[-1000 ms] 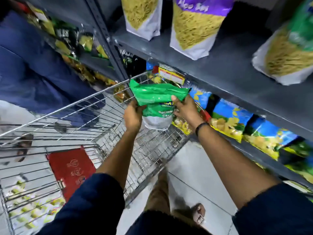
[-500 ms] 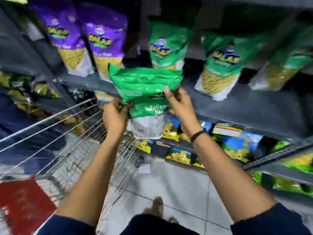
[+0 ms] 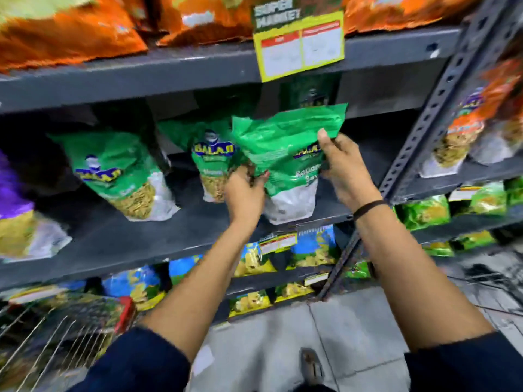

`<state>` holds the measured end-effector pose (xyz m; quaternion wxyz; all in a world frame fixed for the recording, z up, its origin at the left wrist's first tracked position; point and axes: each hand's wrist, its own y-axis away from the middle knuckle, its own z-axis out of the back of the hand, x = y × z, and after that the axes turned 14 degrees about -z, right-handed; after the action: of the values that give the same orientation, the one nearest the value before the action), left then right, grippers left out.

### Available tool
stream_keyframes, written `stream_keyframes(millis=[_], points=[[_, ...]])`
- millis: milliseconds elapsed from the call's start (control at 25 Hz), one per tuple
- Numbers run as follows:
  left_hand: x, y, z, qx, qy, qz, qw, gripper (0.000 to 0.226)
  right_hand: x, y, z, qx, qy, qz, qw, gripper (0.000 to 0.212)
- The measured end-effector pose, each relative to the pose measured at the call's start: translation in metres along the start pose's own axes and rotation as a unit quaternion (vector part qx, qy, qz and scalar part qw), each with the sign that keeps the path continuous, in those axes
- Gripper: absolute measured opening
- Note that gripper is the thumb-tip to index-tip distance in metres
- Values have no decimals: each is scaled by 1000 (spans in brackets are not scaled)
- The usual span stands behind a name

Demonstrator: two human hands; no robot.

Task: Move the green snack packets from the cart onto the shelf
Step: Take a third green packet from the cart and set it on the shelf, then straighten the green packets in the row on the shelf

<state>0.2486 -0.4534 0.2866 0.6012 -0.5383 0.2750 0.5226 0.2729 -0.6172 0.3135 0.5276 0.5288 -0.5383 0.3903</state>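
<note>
Both hands are up at the grey shelf (image 3: 119,236), holding one green snack packet (image 3: 285,154) between them. The left hand (image 3: 244,193) grips the packet's left edge low down, fingers curled around it; the right hand (image 3: 343,165) pinches the right side, thumb pressed on the front near the printed logo and the other fingers wrapped behind. A dark band (image 3: 368,206) circles the right wrist.

The packet stands upright over the shelf board, its white bottom right at the front part of the board; whether it already rests there I cannot tell. Its green top is crumpled and folded forward. Just left of it on the same shelf stands another green packet (image 3: 212,165), partly hidden behind the left hand, and further left a third one (image 3: 124,176) leans tilted. At the far left end of that shelf sits a purple packet (image 3: 14,210).

Above the shelf, orange bags (image 3: 70,32) fill the next level, and a yellow price label (image 3: 300,46) hangs from its edge. Below the shelf lie blue and yellow packets (image 3: 254,258). The wire cart (image 3: 56,335) shows below and to the left of the shelf, by the left sleeve.
</note>
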Motion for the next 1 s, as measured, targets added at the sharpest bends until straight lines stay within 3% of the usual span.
stream_keyframes(millis=[80,200,240,360,440,520,600,720,800,920,1000], points=[[-3,-27,-35,18,10,-6,1000,25,14,-31,24,-7,-19,4,1000,14],[12,-60,-81,20,22,-14,999,15,22,-75,50,-34,6,-2,999,43],[19,-66,-93,26,16,-10,999,19,19,-87,55,-39,10,-12,999,41],[44,-80,-131,23,-44,-13,999,46,-2,-128,77,-11,20,-45,999,24],[49,-76,-131,70,-64,-26,995,63,-13,-125,74,-39,1,-55,998,42],[54,-72,-136,105,7,-10,994,91,-23,-117,73,-106,-21,-44,993,48],[64,-71,-146,62,104,56,991,107,-50,-102,74,-151,-67,-62,984,25],[74,-73,-151,-126,120,109,979,61,-73,-83,69,-66,-37,-120,990,25],[71,-79,-152,-213,101,123,964,51,-70,-100,76,-68,-31,-143,987,39],[67,-80,-157,-164,86,124,975,53,-71,-119,91,-126,-34,-127,983,47],[63,-83,-164,-83,104,131,982,44,-83,-115,87,-72,-25,-157,985,60]])
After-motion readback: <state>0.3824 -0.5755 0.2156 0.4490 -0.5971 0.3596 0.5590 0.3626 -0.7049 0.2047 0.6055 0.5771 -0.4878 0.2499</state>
